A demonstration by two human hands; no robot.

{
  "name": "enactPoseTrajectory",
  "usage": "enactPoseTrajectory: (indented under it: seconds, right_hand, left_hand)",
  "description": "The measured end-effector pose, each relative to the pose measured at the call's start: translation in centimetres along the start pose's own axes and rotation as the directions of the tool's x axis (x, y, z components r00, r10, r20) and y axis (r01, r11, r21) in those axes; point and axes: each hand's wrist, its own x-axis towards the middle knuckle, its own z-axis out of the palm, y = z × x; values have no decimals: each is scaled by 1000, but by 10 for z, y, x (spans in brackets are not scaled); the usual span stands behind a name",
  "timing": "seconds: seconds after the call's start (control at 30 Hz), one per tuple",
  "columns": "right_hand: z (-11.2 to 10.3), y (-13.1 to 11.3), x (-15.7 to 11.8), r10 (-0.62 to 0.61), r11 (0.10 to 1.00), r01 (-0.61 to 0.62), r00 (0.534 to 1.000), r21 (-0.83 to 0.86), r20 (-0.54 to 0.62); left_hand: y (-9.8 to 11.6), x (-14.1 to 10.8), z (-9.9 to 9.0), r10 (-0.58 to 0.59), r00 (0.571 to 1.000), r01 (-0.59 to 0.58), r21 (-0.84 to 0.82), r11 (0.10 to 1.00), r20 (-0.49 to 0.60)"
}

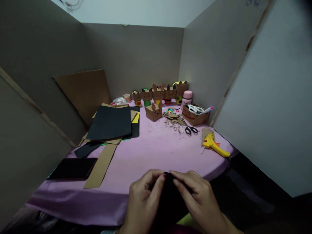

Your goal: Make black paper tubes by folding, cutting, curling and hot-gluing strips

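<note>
At the near edge of the table, my left hand (144,196) and my right hand (198,195) are close together, each with thumb and forefinger pinched. Between the fingertips is a black piece (168,176) that looks like paper. Its lower part merges with the dark area below, so its full shape cannot be made out. Beyond my hands stands a cardboard box with an animal face and ears (154,112). Cardboard scraps (174,120) and black-handled scissors (190,130) lie to its right.
Black sheets (110,122) and a cardboard strip (102,167) lie left, near a dark tablet (73,168). A yellow glue gun (214,145) rests right. Behind it are a cardboard tool box (195,118) and pink flask (187,97). Several animal-faced figures (158,94) line the back.
</note>
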Motion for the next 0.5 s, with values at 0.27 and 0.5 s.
enactPoseTrajectory:
  seconds: [0.27,0.5]
  right_hand:
    - [5,55,65,341,906,-397,890,148,303]
    - [13,107,77,386,918,-396,876,-24,289]
  left_hand:
    - [-35,79,-11,-91,996,92,31,995,-26]
    - [-99,132,-8,-98,994,106,199,974,-51]
